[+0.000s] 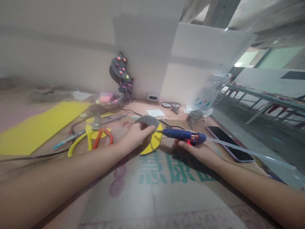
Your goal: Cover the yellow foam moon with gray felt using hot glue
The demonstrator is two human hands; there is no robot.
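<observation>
My left hand pinches a crescent-shaped piece, grey on its upper part and yellow on its lower part. In my right hand is a blue hot glue gun, its fingers wrapped round the handle from below. The nozzle points left and meets the edge of the crescent near my left fingertips; I cannot tell whether it touches. A red light glows on the gun, and a long clear glue stick sticks out of its back. Both hands are just above the cardboard-covered table.
Left of my left hand lie orange-handled scissors, yellow-handled pliers and a yellow sheet. A phone rests at right. Behind are grey yarn, a plastic cup and a decorated grey crescent.
</observation>
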